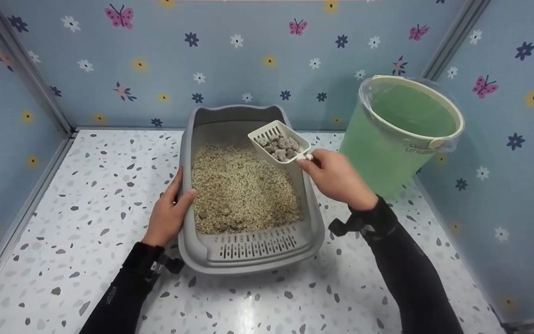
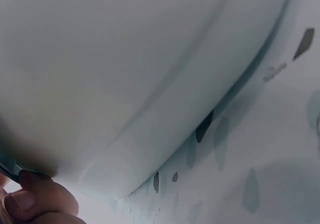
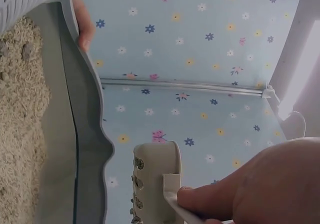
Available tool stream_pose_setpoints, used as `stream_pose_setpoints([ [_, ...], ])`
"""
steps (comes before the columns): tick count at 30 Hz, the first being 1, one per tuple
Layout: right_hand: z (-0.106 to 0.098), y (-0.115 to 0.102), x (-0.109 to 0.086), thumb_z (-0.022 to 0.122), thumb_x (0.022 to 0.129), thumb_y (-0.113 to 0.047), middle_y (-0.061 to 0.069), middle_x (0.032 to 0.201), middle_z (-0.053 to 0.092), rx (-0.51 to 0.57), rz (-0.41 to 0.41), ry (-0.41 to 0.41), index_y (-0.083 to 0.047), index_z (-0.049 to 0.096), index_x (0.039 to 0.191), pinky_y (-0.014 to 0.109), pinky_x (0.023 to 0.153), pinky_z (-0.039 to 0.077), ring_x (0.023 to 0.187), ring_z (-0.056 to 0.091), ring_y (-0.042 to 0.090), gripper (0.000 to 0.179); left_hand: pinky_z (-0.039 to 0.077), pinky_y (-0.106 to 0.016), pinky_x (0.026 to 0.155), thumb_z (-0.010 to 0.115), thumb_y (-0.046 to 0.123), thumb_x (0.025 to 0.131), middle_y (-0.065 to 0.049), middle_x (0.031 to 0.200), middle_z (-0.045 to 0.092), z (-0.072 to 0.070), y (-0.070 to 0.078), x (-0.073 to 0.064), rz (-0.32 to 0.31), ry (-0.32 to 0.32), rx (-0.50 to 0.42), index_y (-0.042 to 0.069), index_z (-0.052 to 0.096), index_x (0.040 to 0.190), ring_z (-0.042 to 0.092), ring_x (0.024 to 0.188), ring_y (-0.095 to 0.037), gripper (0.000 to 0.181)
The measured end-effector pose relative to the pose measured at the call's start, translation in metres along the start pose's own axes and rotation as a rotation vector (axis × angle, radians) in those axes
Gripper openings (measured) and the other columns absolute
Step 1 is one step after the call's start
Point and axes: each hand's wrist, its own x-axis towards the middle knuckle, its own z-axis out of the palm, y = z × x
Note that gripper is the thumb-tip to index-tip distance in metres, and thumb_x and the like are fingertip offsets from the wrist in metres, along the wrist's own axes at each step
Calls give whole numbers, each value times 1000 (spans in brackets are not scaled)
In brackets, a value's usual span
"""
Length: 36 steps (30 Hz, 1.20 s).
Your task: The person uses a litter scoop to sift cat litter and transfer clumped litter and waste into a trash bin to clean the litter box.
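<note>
A grey litter box stands on the floor, holding tan pellet litter with a few darker lumps near its front. My left hand grips the box's left rim, thumb over the edge and fingers outside; the left wrist view shows fingertips against the outer wall. By its short handle my right hand holds a cream slotted litter scoop above the box's right side. Several grey litter clumps fill the scoop, and some poke through its slots in the right wrist view.
A green bin with a clear plastic liner over its rim stands to the right, close to the wall corner. Blue panels printed with flowers and butterflies enclose the back and both sides. White speckled flooring lies around the box.
</note>
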Motion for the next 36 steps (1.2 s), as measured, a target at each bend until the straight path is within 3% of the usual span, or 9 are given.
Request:
stream_pose_setpoints([
  [4, -22, 4, 7, 61, 117, -34, 0, 74, 44, -9, 11, 39, -15, 55, 85, 38, 62, 38, 64, 42, 19, 38, 28, -56, 133, 57, 50, 116, 1, 184, 22, -1, 1, 0, 0, 4, 13, 43, 22, 177, 28, 166, -36, 71],
  [11, -63, 11, 10, 60, 117, -34, 4, 77, 45, -66, 55, 131, -8, 60, 92, 39, 65, 38, 68, 43, 22, 36, 28, -54, 134, 56, 48, 116, 1, 184, 23, 0, 1, -2, -9, 0, 12, 42, 22, 177, 28, 167, -34, 70],
  [22, -125, 40, 15, 58, 116, -49, 2, 78, 53, -86, 257, 219, -5, 69, 104, 31, 52, 45, 63, 52, 17, 46, 24, -51, 136, 54, 49, 117, 0, 185, 20, -2, 4, -4, -6, -18, -1, 37, 20, 178, 23, 169, -29, 71],
  [28, -147, 61, 16, 58, 116, -45, 1, 75, 51, -116, 278, 285, -3, 67, 99, 30, 52, 42, 60, 49, 15, 46, 24, -51, 135, 57, 47, 117, -2, 184, 21, -2, 1, -3, -15, 5, 8, 38, 22, 178, 24, 168, -31, 71],
  [36, -164, 87, 19, 57, 115, -48, 0, 82, 58, -129, 385, 273, 0, 71, 110, 32, 56, 45, 67, 52, 17, 50, 23, -52, 136, 56, 53, 115, -3, 185, 20, 0, 1, -2, -13, 0, 2, 38, 21, 178, 23, 168, -32, 74],
])
